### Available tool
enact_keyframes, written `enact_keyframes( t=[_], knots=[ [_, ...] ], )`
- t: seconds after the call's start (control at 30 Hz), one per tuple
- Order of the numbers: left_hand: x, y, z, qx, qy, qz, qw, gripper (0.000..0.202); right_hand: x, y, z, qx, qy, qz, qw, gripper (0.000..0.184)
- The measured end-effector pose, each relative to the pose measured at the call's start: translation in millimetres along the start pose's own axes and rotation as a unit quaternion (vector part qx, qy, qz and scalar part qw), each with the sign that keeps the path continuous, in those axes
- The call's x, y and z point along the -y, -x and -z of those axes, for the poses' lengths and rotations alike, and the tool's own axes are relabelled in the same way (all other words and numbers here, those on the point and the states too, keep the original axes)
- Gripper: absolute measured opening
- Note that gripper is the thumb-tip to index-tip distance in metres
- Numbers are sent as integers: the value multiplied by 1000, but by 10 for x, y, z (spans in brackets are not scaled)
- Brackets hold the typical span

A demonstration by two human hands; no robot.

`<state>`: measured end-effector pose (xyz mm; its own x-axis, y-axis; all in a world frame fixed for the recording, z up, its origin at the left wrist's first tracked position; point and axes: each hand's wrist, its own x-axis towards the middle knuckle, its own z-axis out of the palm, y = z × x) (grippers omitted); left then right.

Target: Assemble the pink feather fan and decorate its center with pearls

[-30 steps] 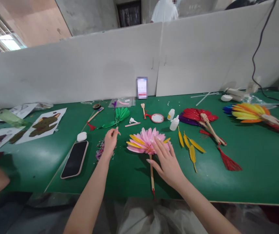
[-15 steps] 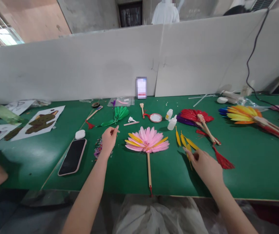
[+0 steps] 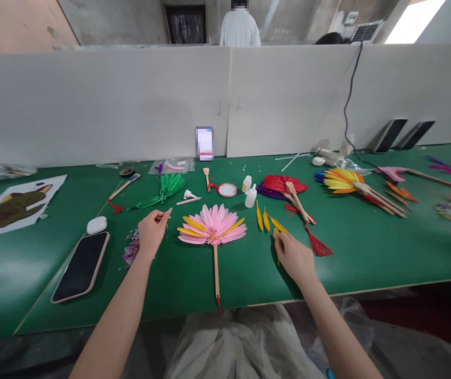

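Note:
A pink feather fan (image 3: 208,223) with some yellow feathers among the pink lies between my hands, its wooden handle pointing toward me. My left hand (image 3: 152,236) is closed in a pinch above the table, beside a pile of small purple and pink bits (image 3: 131,248). Whatever its fingertips hold is too small to make out. To the right of the fan, loose yellow feathers (image 3: 266,219) lie on the green tabletop. My right hand (image 3: 295,259) has its fingers closed on a yellow feather among them, partly hidden by the hand.
Two white glue bottles (image 3: 250,197) stand behind the fan. A phone (image 3: 81,267) lies at left; another phone (image 3: 204,143) leans on the white partition (image 3: 130,105). Red (image 3: 284,184), green (image 3: 172,187) and multicoloured (image 3: 341,180) feather pieces lie around. Beyond the partition is a person (image 3: 240,26).
The view has turned to the right, so everything sits further left in the picture. My left hand stays pinched and my right hand stays at the yellow feathers.

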<state>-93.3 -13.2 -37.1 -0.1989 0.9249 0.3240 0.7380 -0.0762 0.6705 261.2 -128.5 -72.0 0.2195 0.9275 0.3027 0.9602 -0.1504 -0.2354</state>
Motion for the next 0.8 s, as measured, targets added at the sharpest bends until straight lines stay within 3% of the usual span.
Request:
enact_keyframes(
  t=[0.17,0.3,0.6,0.8],
  knots=[
    [14,-25,-6,-17,31,9,999,28,-25,-1,60,-14,-102,-68,992,41],
    [38,-42,5,-5,55,13,998,31,-59,-13,126,-12,-232,-120,965,46],
    [-51,-14,20,-5,108,24,994,24,-36,-92,197,-5,-530,-206,823,47],
    [-87,17,-21,12,134,22,991,23,291,-293,435,36,-624,-208,753,39]
  ],
)
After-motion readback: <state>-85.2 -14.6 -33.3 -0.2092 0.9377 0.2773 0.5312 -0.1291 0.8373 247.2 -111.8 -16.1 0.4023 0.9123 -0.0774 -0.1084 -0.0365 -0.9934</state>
